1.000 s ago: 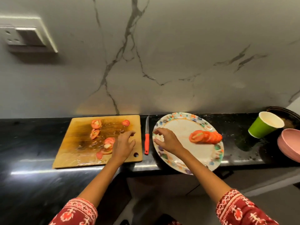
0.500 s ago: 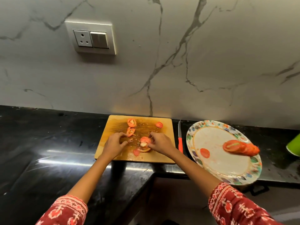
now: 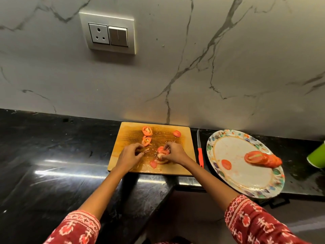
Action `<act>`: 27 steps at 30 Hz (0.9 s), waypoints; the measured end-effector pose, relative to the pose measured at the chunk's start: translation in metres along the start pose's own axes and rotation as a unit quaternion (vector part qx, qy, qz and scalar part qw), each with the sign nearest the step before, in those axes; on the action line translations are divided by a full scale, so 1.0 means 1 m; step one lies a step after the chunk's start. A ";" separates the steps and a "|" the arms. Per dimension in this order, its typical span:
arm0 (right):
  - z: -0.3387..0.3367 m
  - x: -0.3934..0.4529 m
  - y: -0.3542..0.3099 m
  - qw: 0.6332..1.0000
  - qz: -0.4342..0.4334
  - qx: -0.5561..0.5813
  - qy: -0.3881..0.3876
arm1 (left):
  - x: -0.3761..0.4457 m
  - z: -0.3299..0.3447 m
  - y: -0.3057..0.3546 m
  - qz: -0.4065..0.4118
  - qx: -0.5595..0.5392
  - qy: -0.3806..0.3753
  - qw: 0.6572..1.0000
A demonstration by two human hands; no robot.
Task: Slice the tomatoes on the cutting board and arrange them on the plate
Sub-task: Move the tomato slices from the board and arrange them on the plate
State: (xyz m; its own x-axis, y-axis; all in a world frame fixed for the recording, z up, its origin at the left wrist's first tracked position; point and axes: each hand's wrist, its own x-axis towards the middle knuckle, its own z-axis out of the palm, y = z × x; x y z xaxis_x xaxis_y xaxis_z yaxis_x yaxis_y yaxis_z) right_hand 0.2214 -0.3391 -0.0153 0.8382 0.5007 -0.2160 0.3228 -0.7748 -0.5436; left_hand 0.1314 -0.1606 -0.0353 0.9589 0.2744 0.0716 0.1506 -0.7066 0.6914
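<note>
A wooden cutting board (image 3: 182, 166) lies on the black counter with several tomato slices (image 3: 147, 131) on it. My right hand (image 3: 175, 153) pinches a small pile of slices (image 3: 162, 152) near the board's middle. My left hand (image 3: 129, 155) rests on the board beside it, fingers curled over small bits of tomato; whether it grips any I cannot tell. A flower-rimmed plate (image 3: 246, 184) to the right carries a fanned row of slices (image 3: 262, 158) and one single slice (image 3: 226, 164). A red-handled knife (image 3: 200, 154) lies between board and plate.
A green paper cup (image 3: 317, 158) stands at the right edge. A wall socket and switch (image 3: 108, 33) sit on the marble wall above. The counter steps back in front of the plate, whose near rim overhangs the edge.
My right hand left the plate, where a single slice now lies, and came to the pile on the board. The view swung left, hiding the pink bowl.
</note>
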 end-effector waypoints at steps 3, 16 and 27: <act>0.005 0.000 -0.004 1.000 -0.005 -0.024 -0.004 | 0.002 0.001 0.000 -0.001 -0.004 -0.008 1.000; -0.017 0.006 0.005 0.997 -0.045 0.053 -0.016 | -0.004 0.011 0.016 -0.019 0.030 -0.109 0.993; -0.060 -0.008 0.041 0.988 -0.025 0.149 -0.020 | 0.003 0.028 0.044 -0.049 0.195 -0.155 0.967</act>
State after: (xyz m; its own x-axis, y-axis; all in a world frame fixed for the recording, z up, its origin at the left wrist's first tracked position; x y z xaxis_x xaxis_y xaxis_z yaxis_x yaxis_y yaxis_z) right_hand 0.2540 -0.3980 0.0132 0.8049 0.5547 -0.2110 0.2150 -0.6039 -0.7675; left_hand 0.1480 -0.2093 -0.0246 0.9525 0.1864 -0.2408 0.2653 -0.8961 0.3558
